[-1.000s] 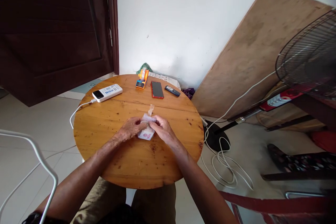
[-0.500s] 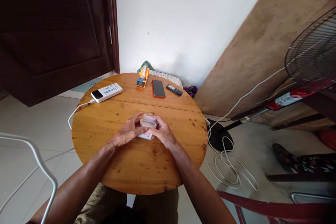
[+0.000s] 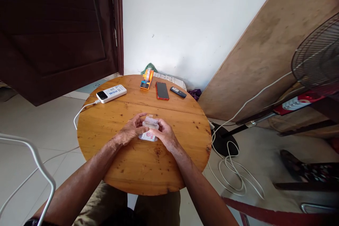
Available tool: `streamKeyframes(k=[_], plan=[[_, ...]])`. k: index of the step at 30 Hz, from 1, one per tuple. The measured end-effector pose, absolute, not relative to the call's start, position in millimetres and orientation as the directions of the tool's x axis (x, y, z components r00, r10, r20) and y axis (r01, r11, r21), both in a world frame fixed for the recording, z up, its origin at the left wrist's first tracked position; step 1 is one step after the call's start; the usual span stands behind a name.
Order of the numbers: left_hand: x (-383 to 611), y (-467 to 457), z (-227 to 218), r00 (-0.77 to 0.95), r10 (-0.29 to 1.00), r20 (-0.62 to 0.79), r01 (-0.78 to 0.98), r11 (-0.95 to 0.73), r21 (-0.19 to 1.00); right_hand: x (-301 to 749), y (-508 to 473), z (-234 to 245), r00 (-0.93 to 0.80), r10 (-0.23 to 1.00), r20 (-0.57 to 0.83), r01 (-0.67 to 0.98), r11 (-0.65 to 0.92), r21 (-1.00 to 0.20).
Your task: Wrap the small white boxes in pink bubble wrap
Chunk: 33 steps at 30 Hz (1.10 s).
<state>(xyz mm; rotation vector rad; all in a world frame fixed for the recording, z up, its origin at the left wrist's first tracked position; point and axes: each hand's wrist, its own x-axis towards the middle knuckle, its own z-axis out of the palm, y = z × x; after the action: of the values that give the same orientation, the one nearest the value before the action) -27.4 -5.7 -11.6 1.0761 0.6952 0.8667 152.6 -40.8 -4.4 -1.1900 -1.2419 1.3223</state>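
Note:
A small white packet with red print (image 3: 148, 136), wrapped in clear, bubble-textured plastic, lies near the middle of the round wooden table (image 3: 137, 169). From its left side my left hand (image 3: 131, 130) grips it, thumb on top and fingers curled at the far edge. My right hand (image 3: 167, 136) closes on the opposite side, its thumb pressing the top of the wrap. A fold of the plastic stands up at the far end between the hands. Some fingertips are hidden behind the wrap.
Toward the back stand an orange tape dispenser (image 3: 147, 79), a red-edged phone (image 3: 162, 91) and a small dark handheld device (image 3: 178, 92). A white power bank (image 3: 111, 94) with a cable lies back left. Right of the table are a standing fan (image 3: 317, 53) and looped white cord (image 3: 233, 169).
The view has shifted slightly, moving the scene to the right. My thumbs have parted a little, so more red print shows. Both hands still hold the packet.

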Motion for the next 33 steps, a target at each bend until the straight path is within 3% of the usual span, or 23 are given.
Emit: streamKeyframes(k=[9, 12, 25, 33], plan=[[-26, -6, -15, 0.507, 0.861, -0.039, -0.299, 0.218, 0.929, 158, -33, -1, -0.008, 0.998, 0.054, 0.195, 0.055, -0.979], [-27, -5, -15, 0.519, 0.854, -0.036, -0.285, 0.213, 0.935, 157, -22, 8, -0.024, 0.999, 0.029, 0.246, 0.034, -0.969], [-24, -4, -20, 0.485, 0.874, -0.013, -0.265, 0.161, 0.951, 151, -12, 11, 0.046, 0.993, 0.113, 0.160, 0.104, -0.982], [-20, 1, -27, 0.390, 0.921, 0.021, -0.216, 0.070, 0.974, 141, -17, 11, -0.004, 0.968, 0.249, 0.397, 0.230, -0.888]])
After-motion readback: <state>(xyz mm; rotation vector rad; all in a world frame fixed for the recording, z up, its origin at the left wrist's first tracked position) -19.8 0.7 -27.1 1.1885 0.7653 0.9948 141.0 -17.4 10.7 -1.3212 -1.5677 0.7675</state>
